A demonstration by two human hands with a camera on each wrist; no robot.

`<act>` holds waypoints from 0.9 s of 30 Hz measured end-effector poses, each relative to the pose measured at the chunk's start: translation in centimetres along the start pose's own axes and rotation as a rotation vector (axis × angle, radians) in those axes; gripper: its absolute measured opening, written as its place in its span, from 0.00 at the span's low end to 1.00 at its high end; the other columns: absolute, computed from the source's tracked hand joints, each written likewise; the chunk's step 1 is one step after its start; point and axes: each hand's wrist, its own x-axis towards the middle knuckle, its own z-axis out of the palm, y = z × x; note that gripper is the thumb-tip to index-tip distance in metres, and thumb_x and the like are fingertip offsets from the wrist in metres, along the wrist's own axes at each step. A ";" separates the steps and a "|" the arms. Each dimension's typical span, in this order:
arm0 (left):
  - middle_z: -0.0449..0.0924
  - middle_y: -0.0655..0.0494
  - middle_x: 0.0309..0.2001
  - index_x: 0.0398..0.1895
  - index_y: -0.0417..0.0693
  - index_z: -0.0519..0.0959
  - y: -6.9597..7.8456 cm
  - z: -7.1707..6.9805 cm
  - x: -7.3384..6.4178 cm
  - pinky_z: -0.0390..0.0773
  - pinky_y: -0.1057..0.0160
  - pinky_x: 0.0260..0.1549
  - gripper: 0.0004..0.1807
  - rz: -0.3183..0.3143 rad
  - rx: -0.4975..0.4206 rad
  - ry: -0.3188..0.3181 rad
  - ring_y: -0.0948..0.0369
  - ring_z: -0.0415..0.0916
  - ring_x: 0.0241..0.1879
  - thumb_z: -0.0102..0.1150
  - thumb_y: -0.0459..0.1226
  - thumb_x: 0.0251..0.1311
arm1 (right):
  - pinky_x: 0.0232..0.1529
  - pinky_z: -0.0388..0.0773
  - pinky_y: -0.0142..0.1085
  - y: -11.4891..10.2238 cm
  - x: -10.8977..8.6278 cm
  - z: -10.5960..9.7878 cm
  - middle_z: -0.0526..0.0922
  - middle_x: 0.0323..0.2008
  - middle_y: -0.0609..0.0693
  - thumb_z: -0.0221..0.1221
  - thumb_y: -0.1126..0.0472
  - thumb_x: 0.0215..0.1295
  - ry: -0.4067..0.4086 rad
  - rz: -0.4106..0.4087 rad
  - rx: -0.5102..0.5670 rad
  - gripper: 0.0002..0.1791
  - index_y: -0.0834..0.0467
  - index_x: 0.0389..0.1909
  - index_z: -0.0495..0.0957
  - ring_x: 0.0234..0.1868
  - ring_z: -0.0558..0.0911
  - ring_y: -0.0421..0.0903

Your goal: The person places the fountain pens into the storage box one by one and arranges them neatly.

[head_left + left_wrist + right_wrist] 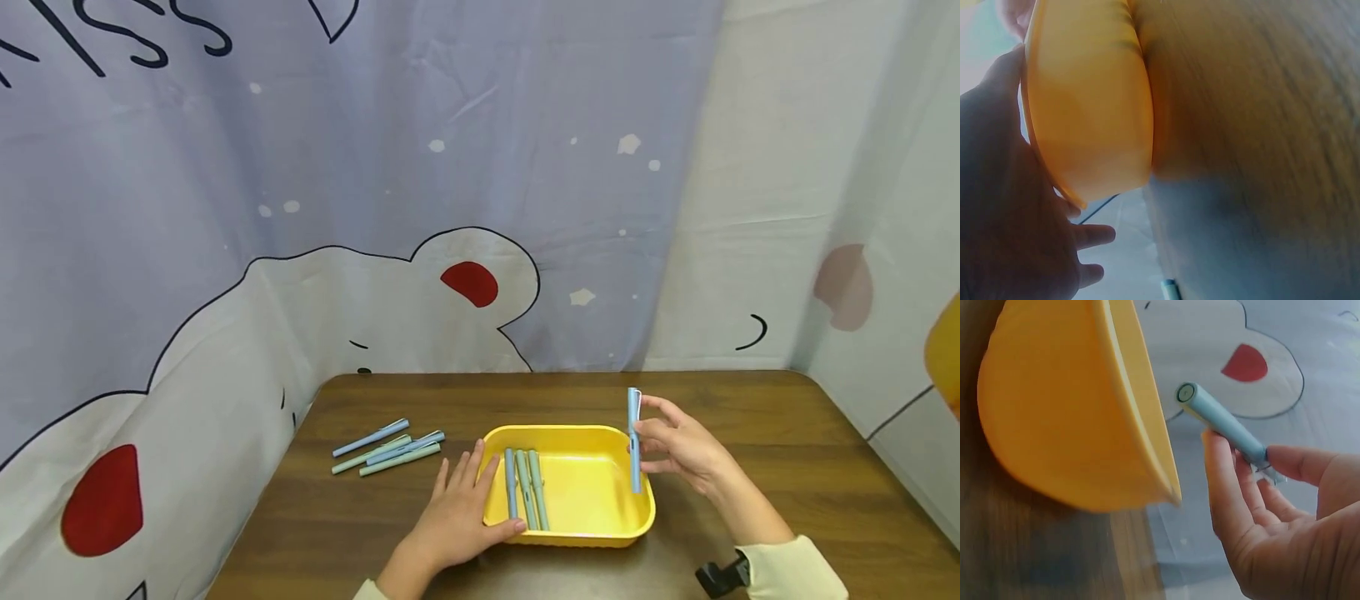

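My right hand [690, 454] pinches a light blue pen [633, 442] between thumb and fingers, holding it upright over the right side of a yellow tray [600, 540]. In the right wrist view, the same pen [1222, 420] points one round end toward the camera. Spread fingers of my left hand [457, 517] rest on the tray's left rim, with the thumb on its front edge. Inside the tray, at the left, lie a blue pen [512, 483] and two green pens [524, 490], [537, 490] side by side.
Several blue and green pens [386, 450] lie loosely grouped on the brown wooden table [300, 533], left of the tray. A patterned curtain [337, 167] hangs behind the table's back edge. My right wrist wears a black strap mount [722, 577].
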 end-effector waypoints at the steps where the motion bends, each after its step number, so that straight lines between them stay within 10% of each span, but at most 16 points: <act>1: 0.40 0.44 0.82 0.80 0.49 0.56 0.0 0.0 0.0 0.44 0.32 0.72 0.54 0.001 0.003 0.001 0.40 0.50 0.77 0.47 0.73 0.61 | 0.40 0.86 0.42 0.0 0.1 0.3 0.83 0.42 0.47 0.56 0.59 0.75 0.001 0.000 0.005 0.35 0.60 0.76 0.50 0.41 0.84 0.45; 27: 0.41 0.44 0.82 0.80 0.49 0.56 -0.1 -0.1 0.1 0.43 0.33 0.73 0.54 0.000 0.038 0.001 0.40 0.46 0.78 0.45 0.74 0.61 | 0.37 0.86 0.43 1.6 1.2 6.2 0.81 0.43 0.59 0.55 0.62 0.74 0.013 0.044 -0.033 0.30 0.66 0.71 0.57 0.37 0.82 0.49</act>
